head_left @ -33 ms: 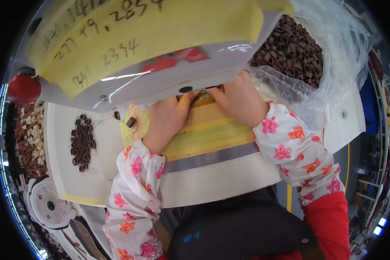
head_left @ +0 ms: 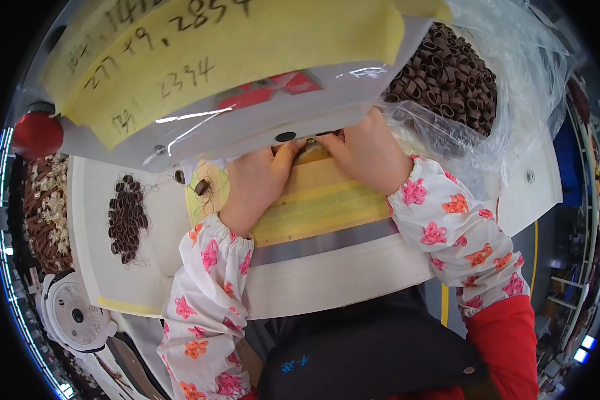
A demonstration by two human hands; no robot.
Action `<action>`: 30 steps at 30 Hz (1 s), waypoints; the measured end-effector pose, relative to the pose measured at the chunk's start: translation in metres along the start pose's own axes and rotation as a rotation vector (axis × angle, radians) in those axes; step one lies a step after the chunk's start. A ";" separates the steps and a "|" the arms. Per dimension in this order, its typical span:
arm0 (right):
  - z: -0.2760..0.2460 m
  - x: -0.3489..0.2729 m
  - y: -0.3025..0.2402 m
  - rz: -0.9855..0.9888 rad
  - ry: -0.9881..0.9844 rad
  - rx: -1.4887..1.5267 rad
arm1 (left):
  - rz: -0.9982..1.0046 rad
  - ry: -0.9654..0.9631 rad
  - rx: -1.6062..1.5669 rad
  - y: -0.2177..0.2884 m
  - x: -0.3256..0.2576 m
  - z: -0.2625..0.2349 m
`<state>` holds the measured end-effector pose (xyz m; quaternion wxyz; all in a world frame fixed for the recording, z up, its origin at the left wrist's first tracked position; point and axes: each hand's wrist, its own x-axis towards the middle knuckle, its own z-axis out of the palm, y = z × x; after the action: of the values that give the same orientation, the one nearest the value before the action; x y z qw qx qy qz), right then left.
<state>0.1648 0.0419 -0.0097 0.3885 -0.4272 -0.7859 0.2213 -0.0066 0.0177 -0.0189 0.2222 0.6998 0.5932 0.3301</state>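
My left hand [head_left: 259, 185] and my right hand [head_left: 367, 155] meet under the lower edge of a white machine housing [head_left: 207, 143]. Their thumbs and fingers are bent inward and pressed together at the same spot. The housing hides most of the fingertips, and whatever they grip is too covered to make out. Below them lies a work surface banded with yellow tape [head_left: 327, 210]. Left of my left hand rests a small brown ring [head_left: 202, 187] with loose thread, and a darker one [head_left: 179, 177] sits beside it.
A cluster of brown rings with threads [head_left: 128, 220] lies on the white table [head_left: 340, 290] at left. Many more brown rings [head_left: 447, 80] fill a clear plastic bag [head_left: 520, 87] at far right. A red knob [head_left: 39, 135] juts from the housing; a white fan [head_left: 78, 317] stands lower left.
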 end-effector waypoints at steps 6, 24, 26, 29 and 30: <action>0.001 0.002 -0.002 0.067 -0.034 0.052 | -0.055 -0.010 -0.053 0.003 0.000 -0.002; -0.001 -0.002 0.006 0.007 -0.024 -0.010 | -0.054 0.006 -0.021 -0.001 -0.002 0.001; 0.002 -0.003 0.009 0.012 -0.031 0.011 | 0.043 0.039 -0.002 0.000 -0.004 0.000; -0.005 -0.004 0.008 -0.046 -0.063 0.016 | 0.263 0.051 0.071 0.014 -0.014 -0.006; -0.009 -0.005 0.004 -0.076 -0.081 0.013 | 0.314 0.042 0.117 0.017 -0.023 -0.006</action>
<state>0.1754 0.0402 -0.0090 0.3673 -0.3854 -0.8151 0.2284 -0.0012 -0.0086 -0.0073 0.1145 0.7885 0.4994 0.3401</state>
